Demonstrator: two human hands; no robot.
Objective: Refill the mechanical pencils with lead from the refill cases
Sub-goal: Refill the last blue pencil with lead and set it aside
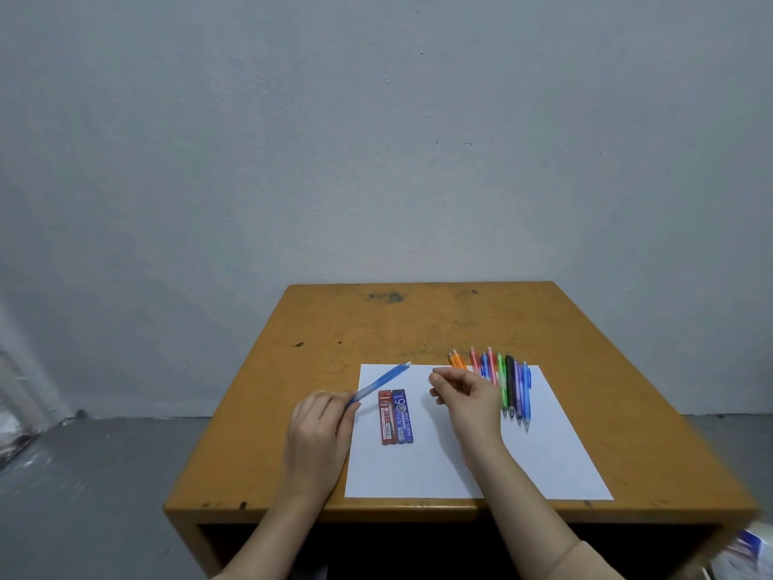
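Desk, front edge nearest; white paper laid on it.

Left hand at the paper's left border, fingers curled round the lower end of a blue pencil. The pencil's long axis slants away and to the right, with its pale free end up over the paper's far edge.

Right hand is raised over the paper's middle, thumb and forefinger tips drawn together. Can't tell whether they pinch something small or nothing.

Between the hands lie the red case and blue case, flat on the paper, side by side and touching. Their long axes run near to far, and their far ends lie just under the pencil shaft.

Key relation: the pencil's free end points toward the right fingertips, near them but apart, at about the same height. The right hand is the nearer one to that end. Probably it works the cap there, or else drops to a case just to its left.

Farther right, the other pencils lie in a row across the paper's far corner.
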